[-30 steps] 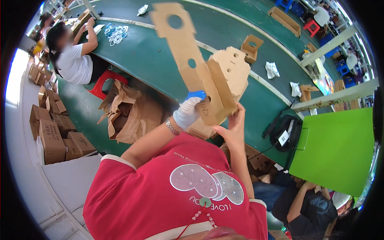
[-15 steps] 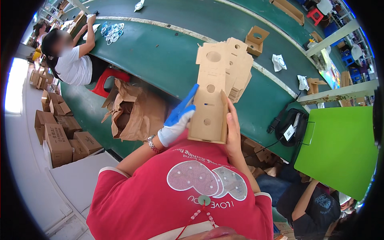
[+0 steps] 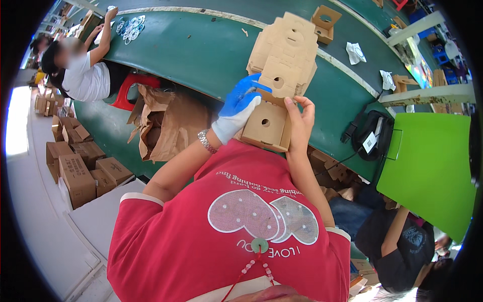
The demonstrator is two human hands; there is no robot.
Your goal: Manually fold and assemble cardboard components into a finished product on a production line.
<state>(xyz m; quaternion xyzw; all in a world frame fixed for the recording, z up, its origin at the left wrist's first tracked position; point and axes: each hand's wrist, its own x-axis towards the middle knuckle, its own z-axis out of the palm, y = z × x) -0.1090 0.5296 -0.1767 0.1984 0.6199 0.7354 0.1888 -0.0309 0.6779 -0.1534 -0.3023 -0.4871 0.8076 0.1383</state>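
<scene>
A brown cardboard box, partly folded, is in front of my chest. Its base forms a shallow tray with a round hole, and its long holed panel stands up toward the table. My left hand, in a blue and white glove, is at the box's left side, its fingers reaching over the fold. My bare right hand grips the right side, thumb on the inner edge. Behind the box lies a stack of flat cardboard blanks on the green table; the raised panel hides part of it.
A finished open box and white wrapped pieces lie beyond. To the right are a black bag and a green board. A large paper sack stands left, below the table edge. Co-workers sit at left and lower right.
The box's lower part has been folded up into a tray shape, with its long panel bent away. Both my hands have shifted upward along its sides.
</scene>
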